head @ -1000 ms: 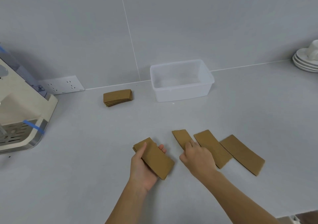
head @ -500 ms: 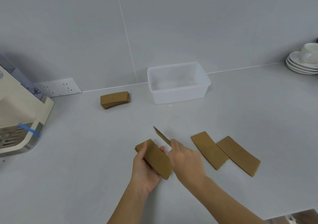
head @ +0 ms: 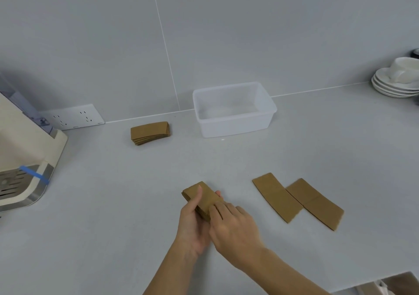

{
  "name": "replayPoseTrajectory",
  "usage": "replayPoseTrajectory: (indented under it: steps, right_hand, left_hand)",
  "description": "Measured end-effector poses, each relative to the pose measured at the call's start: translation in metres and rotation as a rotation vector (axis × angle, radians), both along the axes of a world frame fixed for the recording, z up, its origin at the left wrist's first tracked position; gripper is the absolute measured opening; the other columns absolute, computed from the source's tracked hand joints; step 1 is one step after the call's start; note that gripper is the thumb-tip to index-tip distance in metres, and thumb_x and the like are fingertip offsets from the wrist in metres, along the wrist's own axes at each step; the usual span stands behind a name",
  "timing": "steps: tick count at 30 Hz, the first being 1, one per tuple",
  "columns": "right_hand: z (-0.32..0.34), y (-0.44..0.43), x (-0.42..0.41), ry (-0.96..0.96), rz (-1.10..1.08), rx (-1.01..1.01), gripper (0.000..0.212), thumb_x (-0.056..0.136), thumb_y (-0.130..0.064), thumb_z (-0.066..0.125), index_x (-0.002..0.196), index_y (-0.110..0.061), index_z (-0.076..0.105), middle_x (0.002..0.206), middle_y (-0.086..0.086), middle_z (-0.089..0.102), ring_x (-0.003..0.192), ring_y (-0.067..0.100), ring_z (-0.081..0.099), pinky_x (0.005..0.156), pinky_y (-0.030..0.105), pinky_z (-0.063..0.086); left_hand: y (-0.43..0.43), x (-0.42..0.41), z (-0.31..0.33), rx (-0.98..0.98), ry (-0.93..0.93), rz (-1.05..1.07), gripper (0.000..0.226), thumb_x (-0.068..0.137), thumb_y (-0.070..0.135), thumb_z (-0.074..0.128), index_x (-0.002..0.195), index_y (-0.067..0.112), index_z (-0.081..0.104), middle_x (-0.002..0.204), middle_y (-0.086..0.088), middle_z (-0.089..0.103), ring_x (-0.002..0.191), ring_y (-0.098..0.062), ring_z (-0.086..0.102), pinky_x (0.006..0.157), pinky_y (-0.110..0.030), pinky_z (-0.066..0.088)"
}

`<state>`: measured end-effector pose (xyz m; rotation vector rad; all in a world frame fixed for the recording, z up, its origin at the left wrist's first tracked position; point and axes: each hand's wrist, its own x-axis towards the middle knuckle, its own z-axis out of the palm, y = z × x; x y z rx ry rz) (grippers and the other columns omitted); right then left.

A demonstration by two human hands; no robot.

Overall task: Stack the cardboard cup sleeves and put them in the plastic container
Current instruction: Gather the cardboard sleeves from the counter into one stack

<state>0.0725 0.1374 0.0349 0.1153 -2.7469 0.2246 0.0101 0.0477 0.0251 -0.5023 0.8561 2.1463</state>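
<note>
**Now both hands on the small stack, two sleeves waiting on the counter**

Right at the near middle of the counter (head: 113, 215), the left hand (head: 192, 224) cups a small stack of cardboard sleeves (head: 203, 198) from below and the left, thumb laid along the top face, a fingertip peeking past the far right edge. The right hand (head: 233, 224) lies flat across the stack's near end, fingers pressed on the top sheet. That near end is covered, so the count of sleeves in hand cannot be told, nor whether the right hand pinches anything beneath its palm. The stack's long axis runs from far-left to near-right.

Over to the right, two loose sleeves lie flat: the nearer-centre sleeve (head: 277, 197) and the outer sleeve (head: 315, 204), side by side, edges touching or overlapping along one seam; hard to say which. Both slant the same way, far-left to near-right.

Back by the wall, a second stack (head: 149, 132) rests on its own, fanned slightly, long axis running roughly left to right. Just to its right stands the clear plastic container (head: 233, 124), long side along the wall, nothing visible inside.

A cream machine (head: 25, 158) is cut off at the left edge, and a cup on stacked saucers (head: 396, 84) is clipped at the right.
</note>
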Motion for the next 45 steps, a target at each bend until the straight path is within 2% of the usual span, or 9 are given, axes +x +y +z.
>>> replayPoseTrajectory:
  steps: [11, 15, 18, 21, 26, 29, 32, 38, 45]
  right_hand:
    - [0.01, 0.009, 0.009, -0.172, 0.1, -0.068, 0.018, 0.076, -0.036, 0.061, 0.081, -0.019, 0.067, 0.084, -0.006, 0.071, 0.066, 0.01, 0.062, 0.055, 0.02, 0.048]
    - [0.013, 0.026, 0.005, -0.362, 0.2, -0.168, 0.037, 0.092, -0.039, 0.044, 0.112, -0.01, 0.055, 0.12, 0.006, 0.059, 0.103, 0.022, 0.055, 0.085, 0.034, 0.047]
    - [0.015, 0.043, 0.001, -0.361, 0.158, -0.217, 0.041, 0.094, -0.04, 0.04, 0.121, -0.011, 0.051, 0.114, 0.006, 0.062, 0.1, 0.022, 0.056, 0.088, 0.036, 0.045]
    - [0.015, 0.065, -0.001, -0.265, 0.011, -0.269, 0.039, 0.095, -0.039, 0.043, 0.123, -0.014, 0.054, 0.112, 0.002, 0.066, 0.101, 0.019, 0.06, 0.085, 0.031, 0.047]
    - [0.006, 0.092, 0.001, -0.104, -0.248, -0.205, 0.04, 0.085, -0.026, 0.065, 0.117, -0.003, 0.06, 0.106, 0.012, 0.069, 0.098, 0.032, 0.065, 0.082, 0.039, 0.05]
    - [-0.008, 0.1, 0.005, -0.21, -0.315, -0.172, 0.059, 0.091, -0.04, 0.051, 0.141, -0.015, 0.034, 0.146, 0.011, 0.041, 0.134, 0.025, 0.038, 0.106, 0.039, 0.033]
    - [-0.023, 0.104, 0.008, -0.291, -0.356, -0.11, 0.064, 0.093, -0.048, 0.04, 0.147, -0.022, 0.016, 0.156, 0.009, 0.018, 0.143, 0.024, 0.016, 0.114, 0.037, 0.017]
    - [-0.041, 0.106, 0.013, -0.45, -0.456, -0.094, 0.063, 0.095, -0.05, 0.028, 0.148, -0.022, 0.007, 0.158, 0.01, 0.006, 0.144, 0.027, 0.005, 0.115, 0.038, 0.011]
    - [-0.036, 0.105, 0.012, -0.46, -0.411, -0.047, 0.05, 0.099, -0.035, 0.03, 0.143, -0.011, 0.027, 0.153, 0.017, 0.023, 0.141, 0.031, 0.018, 0.111, 0.041, 0.024]
  left_hand:
    - [0.001, -0.004, -0.005, -0.079, 0.03, -0.016, 0.02, 0.065, 0.023, 0.07, 0.079, 0.009, 0.069, 0.076, -0.009, 0.072, 0.071, -0.023, 0.07, 0.066, -0.036, 0.056]
    - [0.003, -0.005, -0.002, -0.094, 0.027, -0.036, 0.017, 0.066, 0.025, 0.068, 0.069, 0.01, 0.073, 0.07, -0.008, 0.069, 0.063, -0.024, 0.068, 0.061, -0.035, 0.056]
    - [0.006, -0.008, 0.001, -0.113, 0.026, -0.037, 0.02, 0.077, 0.022, 0.063, 0.067, 0.009, 0.075, 0.072, -0.009, 0.073, 0.064, -0.025, 0.071, 0.056, -0.038, 0.057]
    - [0.01, -0.009, 0.007, -0.106, 0.029, -0.014, 0.017, 0.083, 0.016, 0.058, 0.09, 0.007, 0.071, 0.085, -0.013, 0.076, 0.078, -0.029, 0.072, 0.065, -0.043, 0.056]
    - [0.016, -0.009, 0.008, -0.101, 0.043, -0.006, 0.025, 0.079, 0.016, 0.063, 0.101, 0.006, 0.065, 0.081, -0.012, 0.074, 0.075, -0.029, 0.071, 0.069, -0.046, 0.057]
    - [0.021, -0.009, 0.006, -0.086, 0.043, -0.016, 0.03, 0.074, 0.025, 0.068, 0.099, 0.008, 0.066, 0.079, -0.012, 0.071, 0.074, -0.029, 0.069, 0.075, -0.047, 0.056]
    - [0.025, -0.01, 0.005, -0.06, 0.044, -0.028, 0.037, 0.066, 0.031, 0.072, 0.095, 0.009, 0.067, 0.081, -0.012, 0.07, 0.075, -0.029, 0.068, 0.076, -0.047, 0.055]
    - [0.032, -0.011, 0.001, -0.046, 0.024, -0.039, 0.041, 0.067, 0.033, 0.072, 0.1, 0.009, 0.066, 0.085, -0.013, 0.071, 0.078, -0.028, 0.069, 0.075, -0.047, 0.055]
    - [0.038, -0.008, -0.002, -0.049, -0.008, -0.054, 0.04, 0.065, 0.032, 0.072, 0.097, 0.008, 0.068, 0.085, -0.014, 0.072, 0.077, -0.028, 0.07, 0.071, -0.046, 0.056]
